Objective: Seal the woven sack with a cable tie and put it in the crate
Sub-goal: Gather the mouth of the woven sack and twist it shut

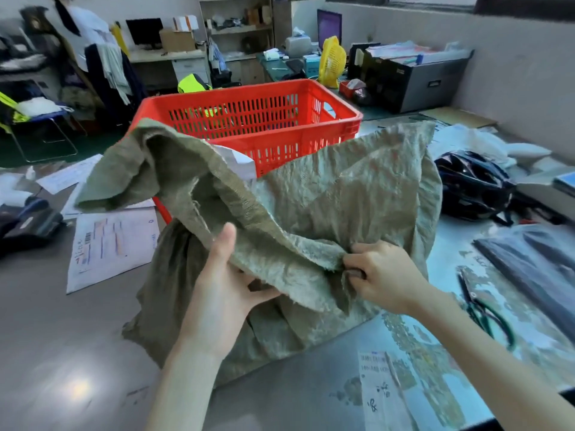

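Observation:
A grey-green woven sack (336,194) stands crumpled on the table in front of me, its mouth unsealed and its frayed top edge flopping over to the left. My left hand (224,284) grips the sack's top edge from below, thumb up. My right hand (379,275) pinches a bunched fold of the same edge. Behind the sack stands a red slatted plastic crate (280,119); nothing shows inside it through the slats. A pale strip that may be a cable tie (396,377) lies on a paper near the table's front edge.
A black bicycle helmet (473,185) lies to the right of the sack. Green-handled pliers (488,309) rest at the right. Printed papers (109,244) lie at the left beside a dark device (28,219). Desks, shelves, a yellow fan (333,60) and a person stand beyond.

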The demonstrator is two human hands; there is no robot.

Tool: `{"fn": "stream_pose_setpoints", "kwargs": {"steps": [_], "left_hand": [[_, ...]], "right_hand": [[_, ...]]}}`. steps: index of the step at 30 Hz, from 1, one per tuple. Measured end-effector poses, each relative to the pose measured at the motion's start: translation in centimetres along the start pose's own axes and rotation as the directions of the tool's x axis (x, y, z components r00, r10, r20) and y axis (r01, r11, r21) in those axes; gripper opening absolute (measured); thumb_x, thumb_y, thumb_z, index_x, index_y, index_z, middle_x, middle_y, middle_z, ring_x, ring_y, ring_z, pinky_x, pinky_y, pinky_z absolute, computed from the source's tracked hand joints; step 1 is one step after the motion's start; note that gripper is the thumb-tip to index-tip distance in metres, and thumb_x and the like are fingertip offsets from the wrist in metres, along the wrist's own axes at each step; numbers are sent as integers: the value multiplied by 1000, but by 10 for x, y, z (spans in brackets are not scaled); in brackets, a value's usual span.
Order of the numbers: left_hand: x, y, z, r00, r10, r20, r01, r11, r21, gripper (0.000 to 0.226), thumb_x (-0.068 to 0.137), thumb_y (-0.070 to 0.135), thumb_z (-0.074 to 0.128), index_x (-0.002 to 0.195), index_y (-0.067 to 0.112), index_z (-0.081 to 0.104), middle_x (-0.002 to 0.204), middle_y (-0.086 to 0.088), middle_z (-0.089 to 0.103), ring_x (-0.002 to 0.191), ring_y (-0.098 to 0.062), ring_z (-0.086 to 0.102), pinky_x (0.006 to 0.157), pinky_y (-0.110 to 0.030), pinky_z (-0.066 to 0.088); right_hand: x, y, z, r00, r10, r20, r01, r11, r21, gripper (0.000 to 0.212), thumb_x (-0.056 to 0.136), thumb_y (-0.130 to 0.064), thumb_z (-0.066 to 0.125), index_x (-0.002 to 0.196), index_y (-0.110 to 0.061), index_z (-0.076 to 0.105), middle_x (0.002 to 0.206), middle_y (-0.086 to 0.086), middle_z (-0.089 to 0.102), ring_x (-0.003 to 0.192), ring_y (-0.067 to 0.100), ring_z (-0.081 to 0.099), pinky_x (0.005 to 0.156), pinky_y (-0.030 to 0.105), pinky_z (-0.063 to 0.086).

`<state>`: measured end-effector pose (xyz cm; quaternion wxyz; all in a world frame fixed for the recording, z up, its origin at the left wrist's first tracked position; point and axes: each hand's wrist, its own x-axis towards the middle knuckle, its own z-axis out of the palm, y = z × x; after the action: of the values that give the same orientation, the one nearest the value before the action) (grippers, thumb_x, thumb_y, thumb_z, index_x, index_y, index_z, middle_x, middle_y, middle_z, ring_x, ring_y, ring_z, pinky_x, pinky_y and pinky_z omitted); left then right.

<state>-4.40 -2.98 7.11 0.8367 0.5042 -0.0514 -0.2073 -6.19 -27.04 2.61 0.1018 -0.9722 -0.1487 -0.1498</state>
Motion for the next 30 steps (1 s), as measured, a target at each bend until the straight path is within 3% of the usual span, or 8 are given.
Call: {"fn": "stream_pose_setpoints", "kwargs": {"steps": [3, 8, 11, 13, 18, 22, 27, 30], "left_hand": [[0, -9, 17, 997, -52, -62, 62, 982, 177, 63, 71, 53, 75, 120, 14, 67, 118, -8, 72, 114, -25, 66, 100, -58, 48], [9, -27, 34, 939, -140, -315, 207, 960, 190, 94, 57, 63, 83, 131, 11, 57, 131, 10, 56, 130, -19, 51, 114, -44, 33], [7, -37, 32, 884, -116, -452, 212, 963, 167, 20, 92, 32, 66, 84, 17, 56, 86, 9, 46, 81, -12, 52, 92, -35, 36], [3, -44, 29, 850, -125, -512, 242, 955, 169, 38, 98, 22, 58, 67, 19, 36, 66, 3, 31, 59, -11, 30, 67, -29, 33], [-11, -66, 23, 843, -104, -528, 207, 968, 140, 35, 97, 20, 57, 66, 18, 40, 63, 1, 37, 62, -15, 35, 56, -30, 26], [-27, -74, 32, 885, -45, -463, 125, 982, 144, 26, 93, 14, 62, 72, 20, 76, 85, 11, 77, 93, -18, 67, 99, -49, 49], [-50, -81, 41, 919, -43, -393, 114, 981, 159, 32, 94, 13, 60, 69, 20, 78, 82, 5, 77, 86, -15, 70, 84, -39, 56], [-58, -89, 35, 914, -49, -402, 114, 984, 139, 13, 92, 10, 62, 86, 17, 71, 84, 9, 75, 78, -1, 69, 74, -20, 52]], "right_hand": [[-9, -8, 4, 1000, -15, -10, 15, 998, -54, 17, 64, -23, 36, 49, -16, 42, 55, -10, 28, 43, 21, 26, 48, 15, 7], [-23, -18, 11, 993, -114, 9, 114, 983, -143, 20, 62, -23, 37, 47, -18, 49, 49, -5, 39, 39, 22, 32, 51, 21, 24], [-37, -19, 12, 991, -115, 61, 123, 982, -144, 10, 59, -18, 49, 49, -19, 50, 52, -6, 34, 40, 20, 31, 52, 23, 24], [-45, -19, 9, 991, -87, 101, 100, 986, -130, 9, 55, -17, 60, 58, -20, 52, 56, -5, 41, 42, 20, 41, 52, 23, 29], [-63, -32, -1, 999, -54, -1, 54, 998, 35, 67, 67, -48, 71, 120, -18, 41, 105, 1, 50, 90, 15, 47, 78, 30, 45], [-67, -61, 9, 984, 5, -176, 1, 999, 34, 111, 61, -66, 70, 144, -18, 14, 141, 11, 26, 128, 31, 32, 105, 39, 25], [-58, -79, 20, 923, 90, -375, -79, 996, 45, 67, 57, -10, 66, 120, -13, 42, 139, 12, 33, 127, 32, 35, 98, 43, 27], [-55, -72, 15, 905, 43, -424, -22, 998, 55, 42, 49, 4, 47, 88, -8, 50, 102, 12, 62, 91, 31, 58, 84, 36, 32]]}}
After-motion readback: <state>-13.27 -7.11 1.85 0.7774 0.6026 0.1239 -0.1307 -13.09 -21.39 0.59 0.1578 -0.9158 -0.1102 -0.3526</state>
